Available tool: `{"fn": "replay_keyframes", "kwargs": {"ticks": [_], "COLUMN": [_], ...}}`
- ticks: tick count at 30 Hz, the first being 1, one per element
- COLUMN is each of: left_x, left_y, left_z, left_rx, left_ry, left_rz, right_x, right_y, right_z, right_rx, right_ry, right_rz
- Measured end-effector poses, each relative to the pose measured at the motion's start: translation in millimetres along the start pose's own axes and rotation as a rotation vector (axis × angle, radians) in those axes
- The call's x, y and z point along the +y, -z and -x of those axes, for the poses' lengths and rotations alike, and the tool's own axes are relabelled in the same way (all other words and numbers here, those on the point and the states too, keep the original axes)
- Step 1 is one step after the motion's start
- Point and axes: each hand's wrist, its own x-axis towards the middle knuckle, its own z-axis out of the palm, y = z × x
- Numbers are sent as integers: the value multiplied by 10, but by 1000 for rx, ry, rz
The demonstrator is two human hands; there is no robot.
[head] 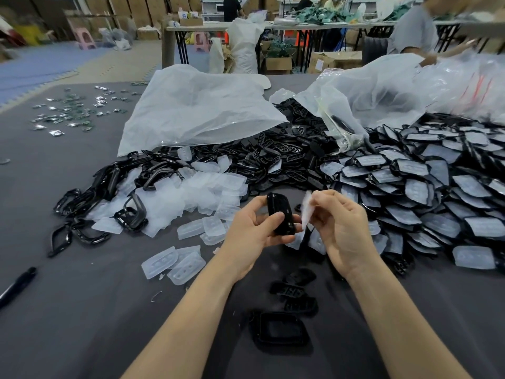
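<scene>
Black shell gripped in left hand, translucent pad pinched in right hand, just beside it.

Even, soft overhead light, faint shadows; wide-angle bending at edges, motion blur top right, background soft

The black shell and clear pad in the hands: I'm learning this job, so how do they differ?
The black shell is opaque and thick-looking; the clear pad is translucent and thin. The left hand grips the shell; the right hand pinches the pad. Both are held above the grey table.
</scene>
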Motion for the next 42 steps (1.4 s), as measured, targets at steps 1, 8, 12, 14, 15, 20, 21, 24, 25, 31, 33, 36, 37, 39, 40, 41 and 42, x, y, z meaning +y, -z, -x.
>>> {"fn": "replay_keyframes", "kwargs": {"ticks": [1, 8, 12, 14, 15, 20, 21, 24, 25, 31, 33, 36, 37, 39, 40, 41, 42], "left_x": [-8, -30, -21, -22, -24, -25, -18, 7, 19, 49, 47, 36, 32, 25, 23, 25, 26], "left_y": [-6, 0, 4, 0, -7, -20, -11, 23, 33, 23, 1, -26, -31, -40, -45, -47, -46], "left_z": [-4, -20, -20, -18, -19, -17, -20, -30, -33, -35, -40, -36, -34, -34, -38, -43, -47], "left_rx": [4, 64, 61, 62, 65, 97, 102, 94, 94, 80, 78, 83, 85, 84, 85, 89, 95], "left_ry": [-8, -39, -28, -38, -46, -67, -65, -49, -48, -29, -27, -28, -27, -26, -26, -26, -28], "left_rz": [-3, 4, 26, 5, -12, 12, 39, 133, 164, 310, 333, 339, 339, 342, 347, 350, 352], "right_x": [1, 40, 27, 14, 7, -62, -78, -99, -98, -59, -41, -35, -35, -37, -39, -40, -40], "right_y": [13, 41, 23, 17, 21, 91, 108, 130, 127, 76, 62, 33, 23, 2, -4, -4, -3], "right_z": [-7, -34, -16, -9, -8, -70, -86, -106, -105, -89, -78, -59, -54, -42, -38, -36, -34], "right_rx": [-1, -4, -33, -53, -58, 38, 71, 125, 128, 157, 155, 135, 125, 94, 76, 60, 46], "right_ry": [9, -1, -2, 12, 16, -81, -99, -130, -140, -205, -213, -221, -217, -199, -189, -181, -175], "right_rz": [2, 90, 78, 71, 71, -154, -220, -311, -309, -329, -320, -301, -299, -300, -307, -313, -312]}}
